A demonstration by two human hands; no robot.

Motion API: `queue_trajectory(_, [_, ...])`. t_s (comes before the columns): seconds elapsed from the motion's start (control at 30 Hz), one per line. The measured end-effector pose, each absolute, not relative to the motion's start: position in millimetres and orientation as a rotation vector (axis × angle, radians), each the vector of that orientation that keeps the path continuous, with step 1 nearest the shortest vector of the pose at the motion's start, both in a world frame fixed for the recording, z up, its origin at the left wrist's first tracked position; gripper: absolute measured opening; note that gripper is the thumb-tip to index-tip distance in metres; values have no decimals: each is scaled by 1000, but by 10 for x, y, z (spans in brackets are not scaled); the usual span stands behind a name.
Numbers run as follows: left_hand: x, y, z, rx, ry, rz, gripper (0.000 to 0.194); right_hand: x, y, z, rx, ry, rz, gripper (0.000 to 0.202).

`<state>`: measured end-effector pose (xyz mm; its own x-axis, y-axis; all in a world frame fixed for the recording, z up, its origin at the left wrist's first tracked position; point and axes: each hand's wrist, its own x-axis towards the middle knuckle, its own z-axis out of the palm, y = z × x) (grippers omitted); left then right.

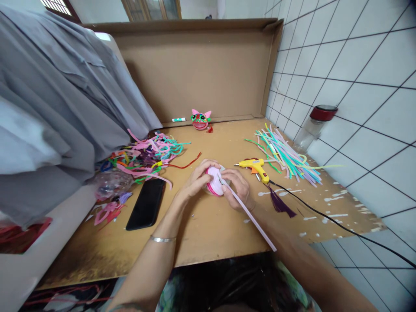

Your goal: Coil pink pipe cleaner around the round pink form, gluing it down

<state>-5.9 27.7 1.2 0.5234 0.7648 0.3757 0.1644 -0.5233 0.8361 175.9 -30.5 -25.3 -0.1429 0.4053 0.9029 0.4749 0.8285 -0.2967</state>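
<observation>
Between my two hands, above the middle of the table, is a round pale-pink piece (pixel 215 178) with a darker pink edge. My left hand (pixel 200 177) is closed on its left side, thumb on the face and fingers round the rim. A long pale-pink pipe cleaner (pixel 250 216) runs from the piece's face down to the right, past the table's front edge. The fingers of my right hand (pixel 236 187) pinch this pipe cleaner near its upper end, against the round piece. The exact contact under the right fingers is hidden.
A yellow glue gun (pixel 256 167) with a black cord lies right of my hands, beside a purple tassel (pixel 279 203). Pipe cleaners (pixel 289 151) lie behind it. Leftward are a black phone (pixel 146 204) and a tangled pile (pixel 156 149). A pink-eared figure (pixel 200 120) stands at the back.
</observation>
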Motion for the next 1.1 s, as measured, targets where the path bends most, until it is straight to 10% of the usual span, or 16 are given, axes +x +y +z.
queue_trajectory(1.1, [-17, 255, 45, 2002, 834, 1012, 37, 1776, -266, -296, -783, -1658, 13, 9])
